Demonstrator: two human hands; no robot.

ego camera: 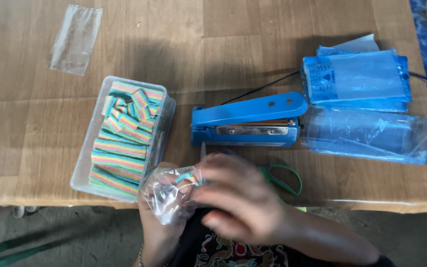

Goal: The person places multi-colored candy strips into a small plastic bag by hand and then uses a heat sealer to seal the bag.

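Both hands work at the near edge of the bench: the left hand (pixel 156 232) grips a small clear plastic bag (pixel 169 195) from below, fingers closed around it, while the blurred right hand (pixel 238 193) pinches a piece of rainbow-striped candy (pixel 188 177) at the bag's mouth. Just beside them, toward the near left corner, a clear plastic tub (pixel 82 168) holds more striped candy strips (pixel 122 143). A blue heat sealer (pixel 245 121) sits mid-bench.

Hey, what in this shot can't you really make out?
Head view only:
- Right hand: motion-blurred, so its grip is unclear.
- Small clear bag: contents partly hidden by glare and the fingers.
- Green scissors: blades hidden behind the right hand.
- Left hand: mostly covered by the bag.
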